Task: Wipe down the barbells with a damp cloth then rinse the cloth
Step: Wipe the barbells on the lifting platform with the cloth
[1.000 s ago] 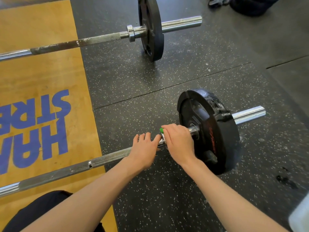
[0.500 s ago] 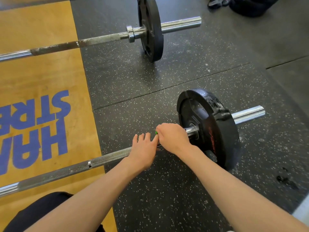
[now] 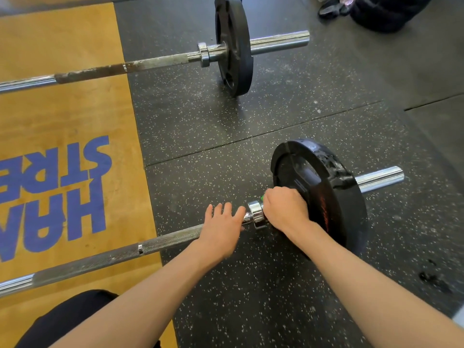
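The near barbell (image 3: 105, 259) lies across the floor with a black plate (image 3: 334, 187) on its right sleeve. My left hand (image 3: 222, 228) rests on the knurled shaft just left of the chrome collar (image 3: 256, 213), fingers fairly straight over the bar. My right hand (image 3: 285, 207) is curled round the bar between collar and plate, gripping a green cloth (image 3: 262, 197) of which only a small corner shows. A second, rusty barbell (image 3: 113, 69) with its own black plate (image 3: 234, 46) lies farther away.
Speckled black rubber flooring (image 3: 251, 310) surrounds the bars. A yellow wooden platform (image 3: 62, 116) with blue letters lies on the left. A dark bag (image 3: 384, 11) sits at the top right. My dark-clothed knee (image 3: 70, 320) is at the bottom left.
My right hand slid left along the bar to my left hand, then right again to the plate, leaving the chrome collar uncovered. My left hand stayed in place.
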Demonstrator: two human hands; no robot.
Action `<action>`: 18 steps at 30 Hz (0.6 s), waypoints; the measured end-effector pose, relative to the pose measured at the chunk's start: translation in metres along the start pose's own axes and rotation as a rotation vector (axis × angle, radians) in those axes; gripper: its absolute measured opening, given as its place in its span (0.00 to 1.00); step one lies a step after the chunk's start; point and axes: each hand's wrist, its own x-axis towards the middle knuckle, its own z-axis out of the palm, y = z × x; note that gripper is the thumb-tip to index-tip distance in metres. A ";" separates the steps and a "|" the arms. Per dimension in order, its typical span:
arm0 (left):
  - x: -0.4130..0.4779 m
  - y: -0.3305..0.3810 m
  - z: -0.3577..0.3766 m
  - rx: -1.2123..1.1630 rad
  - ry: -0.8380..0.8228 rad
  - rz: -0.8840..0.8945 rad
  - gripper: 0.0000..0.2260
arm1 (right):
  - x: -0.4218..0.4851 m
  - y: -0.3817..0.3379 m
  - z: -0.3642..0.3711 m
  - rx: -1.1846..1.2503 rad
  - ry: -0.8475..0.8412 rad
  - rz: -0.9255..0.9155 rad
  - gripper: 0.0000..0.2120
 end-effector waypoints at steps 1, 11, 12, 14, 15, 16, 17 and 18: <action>0.001 0.000 0.000 -0.004 -0.006 0.003 0.21 | 0.009 -0.004 -0.006 -0.048 -0.095 0.013 0.12; 0.002 -0.001 0.003 0.029 -0.001 -0.003 0.29 | 0.008 -0.028 0.003 0.065 0.036 -0.031 0.19; 0.002 -0.001 0.003 0.031 0.004 -0.002 0.32 | -0.007 -0.028 0.015 0.107 0.173 -0.086 0.19; 0.003 -0.001 0.002 0.035 0.002 0.004 0.35 | -0.033 -0.021 0.040 0.300 0.337 -0.158 0.20; 0.004 -0.001 0.002 0.033 0.003 0.008 0.34 | -0.041 -0.014 0.053 0.372 0.363 -0.182 0.21; 0.003 -0.001 0.002 0.025 0.008 0.012 0.31 | -0.049 -0.006 0.061 0.379 0.380 -0.216 0.22; 0.003 0.000 0.003 0.014 0.014 0.012 0.28 | -0.054 0.002 0.068 0.352 0.385 -0.251 0.24; 0.003 0.000 0.003 0.008 0.020 0.011 0.25 | -0.056 0.010 0.071 0.309 0.410 -0.285 0.25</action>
